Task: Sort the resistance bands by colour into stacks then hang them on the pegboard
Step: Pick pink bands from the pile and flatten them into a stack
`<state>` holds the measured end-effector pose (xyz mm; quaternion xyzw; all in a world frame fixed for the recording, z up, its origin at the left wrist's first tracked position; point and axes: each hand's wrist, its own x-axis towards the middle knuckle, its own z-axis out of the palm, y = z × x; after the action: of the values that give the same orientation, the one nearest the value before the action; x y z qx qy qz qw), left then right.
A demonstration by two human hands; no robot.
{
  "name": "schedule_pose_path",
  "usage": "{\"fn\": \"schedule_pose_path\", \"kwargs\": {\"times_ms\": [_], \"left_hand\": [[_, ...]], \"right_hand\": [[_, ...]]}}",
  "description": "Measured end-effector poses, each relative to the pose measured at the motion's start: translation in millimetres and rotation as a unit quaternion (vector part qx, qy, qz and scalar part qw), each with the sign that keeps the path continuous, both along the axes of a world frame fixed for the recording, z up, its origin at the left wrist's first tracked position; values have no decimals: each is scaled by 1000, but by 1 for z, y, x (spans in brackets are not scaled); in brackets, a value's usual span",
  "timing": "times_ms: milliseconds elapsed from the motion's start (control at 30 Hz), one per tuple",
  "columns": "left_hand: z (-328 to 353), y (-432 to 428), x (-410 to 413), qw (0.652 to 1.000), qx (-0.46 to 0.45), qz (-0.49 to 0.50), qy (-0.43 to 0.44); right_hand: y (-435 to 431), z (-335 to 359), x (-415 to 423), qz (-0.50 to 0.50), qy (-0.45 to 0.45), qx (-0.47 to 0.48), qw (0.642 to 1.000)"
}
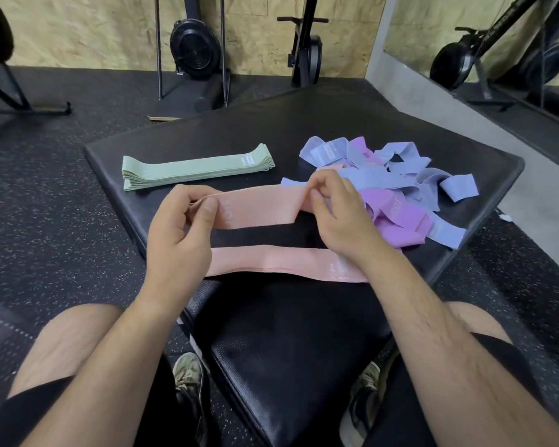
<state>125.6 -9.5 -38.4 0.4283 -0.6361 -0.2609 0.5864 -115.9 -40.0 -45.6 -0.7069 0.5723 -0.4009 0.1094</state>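
You've got a pink band point(259, 206) pinched at each end, left hand point(181, 230) and right hand point(336, 217) apart and holding it flat just on your side of the green stack point(194, 171). I'd guess that's so it lands squared-up on the flat pink band point(271, 262) lying nearer you again. The unsorted blue and purple pile point(400, 195) sits right of the green stack on the black pad point(336, 117), handy for your right hand. The green's white tag and the pink print are too blurry to read.

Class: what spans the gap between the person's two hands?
In the head view, a pink band stretches there, the left hand pinching one end and the right hand the other.
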Motion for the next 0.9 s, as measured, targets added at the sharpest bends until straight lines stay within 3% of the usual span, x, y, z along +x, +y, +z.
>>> {"fn": "schedule_pose_path", "kwargs": {"times_ms": [167,333,433,567,700,900], "left_hand": [[0,-7,2,995,44,33,78],[-3,-16,13,987,105,44,111],[-4,-19,19,979,148,54,131],[-5,-22,26,966,194,79,153],[-11,-26,33,962,239,81,99],[-23,-20,36,950,298,88,-3]], "right_hand": [[2,11,-7,-7,37,-14,999],[16,24,-22,29,-73,89,993],[24,34,-33,20,-85,115,989],[37,45,-55,37,-55,218,974],[46,39,-70,64,-62,293,952],[46,17,-78,24,-60,335,940]]}}
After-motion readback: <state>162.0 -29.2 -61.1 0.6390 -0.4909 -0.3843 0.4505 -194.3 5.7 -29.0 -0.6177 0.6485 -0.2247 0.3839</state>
